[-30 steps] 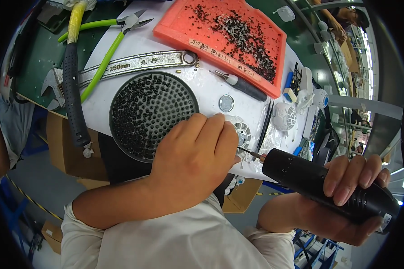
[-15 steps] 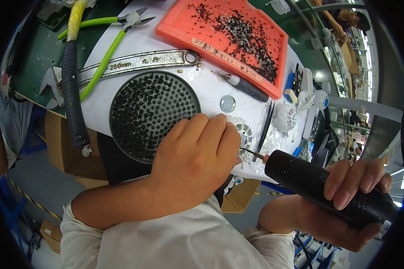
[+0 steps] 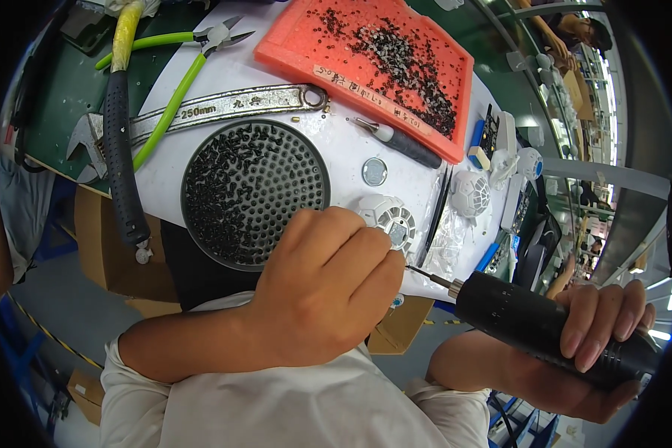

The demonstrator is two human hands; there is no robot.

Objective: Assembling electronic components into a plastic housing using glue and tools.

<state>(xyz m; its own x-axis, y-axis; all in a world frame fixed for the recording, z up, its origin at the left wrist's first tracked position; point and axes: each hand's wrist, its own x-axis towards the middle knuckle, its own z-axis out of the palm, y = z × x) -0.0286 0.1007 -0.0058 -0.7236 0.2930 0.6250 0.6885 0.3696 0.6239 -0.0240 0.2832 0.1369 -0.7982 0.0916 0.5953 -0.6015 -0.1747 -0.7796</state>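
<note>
Right now the small white round plastic grille part (image 3: 390, 219) sits on the white surface (image 3: 336, 149) beside the black perforated round screw tray (image 3: 255, 193), half under my left hand (image 3: 325, 295), whose grip is curled closed at its edge. My right hand (image 3: 586, 343) wraps the black electric screwdriver (image 3: 545, 328); its bit could slip and strike my fingers.

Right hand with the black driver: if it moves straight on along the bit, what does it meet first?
Probably the left hand: the driver in the right hand points its bit at those fingers, beside the white part. Depth is unclear.
</note>
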